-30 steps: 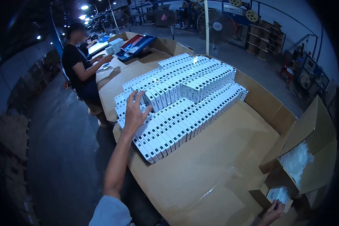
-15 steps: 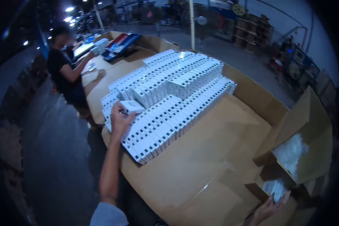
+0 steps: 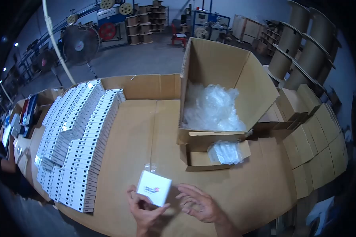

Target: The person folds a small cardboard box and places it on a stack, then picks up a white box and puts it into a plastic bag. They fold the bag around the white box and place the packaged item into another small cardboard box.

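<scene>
A square white box (image 3: 154,188) with small printing on its face is held in my left hand (image 3: 145,209), thumb on one side and fingers on the other. Just right of it, my right hand (image 3: 200,203) has its fingers apart and holds nothing. Rows of similar white boxes (image 3: 83,146) stand stacked on the left of the cardboard-covered table (image 3: 134,146). Beyond my right hand, a small open carton (image 3: 197,158) contains a bubble-wrapped item (image 3: 226,152).
Behind the small carton stands a large open carton (image 3: 257,85) with clear plastic wrap (image 3: 213,106). Flat brown cartons (image 3: 320,146) are stacked at the right. A person's arm (image 3: 11,158) shows at the far left. A fan (image 3: 80,45) stands behind the table.
The view has turned right. My left hand has brought a white box away from the stack to the table's near side. My right hand has left the wrapped item in the small carton.
</scene>
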### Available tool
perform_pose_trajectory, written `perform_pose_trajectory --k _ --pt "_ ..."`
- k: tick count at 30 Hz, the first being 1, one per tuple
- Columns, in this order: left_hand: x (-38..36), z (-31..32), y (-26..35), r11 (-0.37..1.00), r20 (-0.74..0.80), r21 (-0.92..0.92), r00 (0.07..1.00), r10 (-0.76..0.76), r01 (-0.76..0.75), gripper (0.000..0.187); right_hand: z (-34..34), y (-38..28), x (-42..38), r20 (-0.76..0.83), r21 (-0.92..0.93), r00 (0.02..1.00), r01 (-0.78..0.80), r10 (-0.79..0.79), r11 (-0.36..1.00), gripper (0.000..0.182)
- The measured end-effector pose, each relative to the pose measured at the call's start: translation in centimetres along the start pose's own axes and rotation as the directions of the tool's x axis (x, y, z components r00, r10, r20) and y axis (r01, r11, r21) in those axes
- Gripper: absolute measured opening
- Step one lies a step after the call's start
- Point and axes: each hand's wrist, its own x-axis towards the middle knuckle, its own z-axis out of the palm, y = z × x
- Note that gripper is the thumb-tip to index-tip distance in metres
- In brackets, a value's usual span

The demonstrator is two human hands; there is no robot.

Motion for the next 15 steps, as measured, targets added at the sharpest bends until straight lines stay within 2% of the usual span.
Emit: perform_pose_trajectory --k 1,2,3,4,5,6,7,9,11,12,13,14,15 --pt "0.4 2.5 1.5 1.0 0.055 0.002 0.998 0.006 -0.006 0.05 -0.1 0.1 0.0 0.002 0.057 0.999 0.039 -0.039 0.998 0.056" --pt "0.7 4.0 1.7 0.995 0.168 0.025 0.982 0.09 -0.095 0.046 -0.9 0.1 -0.4 -0.015 0.02 0.999 -0.037 0.038 0.999 0.043" --pt "1.1 5.4 1.9 0.982 0.279 0.037 0.945 0.169 -0.187 0.043 -1.9 1.0 -0.9 -0.108 -0.043 0.994 -0.019 0.014 0.999 0.037" --pt "2.6 6.3 4.6 0.975 0.39 0.091 0.908 0.153 -0.203 0.026 -3.0 2.3 -1.4 -0.198 -0.107 0.98 -0.005 -0.016 0.994 0.031" --pt "4.4 7.4 5.5 0.983 0.461 0.053 0.878 0.13 -0.174 0.021 -4.2 3.2 -2.0 -0.285 -0.169 0.957 0.001 -0.05 0.986 0.026" --pt "6.3 8.2 6.3 0.99 0.529 0.021 0.842 0.106 -0.138 0.017 -5.3 1.9 -2.2 -0.337 0.181 0.934 -0.062 0.121 0.981 0.018" --pt "8.3 9.4 7.1 0.995 0.592 -0.005 0.801 0.085 -0.101 0.015 -7.0 2.0 -2.7 -0.348 0.191 0.928 -0.066 0.13 0.979 0.022" --pt "13.1 13.8 8.6 0.98 0.49 0.049 0.86 0.146 -0.194 0.023 -9.7 2.0 -3.4 -0.438 0.086 0.895 -0.057 0.089 0.995 0.022" --pt "19.0 18.3 9.2 0.892 0.542 0.341 0.837 0.071 -0.296 0.031 -12.7 0.8 -3.0 -0.466 -0.056 0.885 -0.034 0.004 0.998 0.021" --pt "22.1 21.2 7.4 0.858 0.504 0.341 0.845 0.178 -0.384 0.039 -14.0 -0.1 -2.5 -0.473 -0.132 0.88 -0.023 -0.043 0.991 0.021" --pt "25.1 24.0 6.5 0.727 0.528 0.563 0.848 0.05 -0.393 0.042 -15.1 -1.0 -2.1 -0.481 -0.145 0.874 -0.001 -0.07 0.989 0.022" --pt "27.5 26.3 5.3 0.54 0.515 0.742 0.854 -0.079 -0.397 0.045 -16.0 -1.9 -1.7 -0.486 -0.159 0.868 0.023 -0.098 0.987 0.023" --pt "29.3 27.9 2.7 0.526 0.517 0.74 0.854 -0.046 -0.419 0.044 -16.8 -2.5 -1.6 -0.491 -0.176 0.861 0.049 -0.131 0.983 0.023"
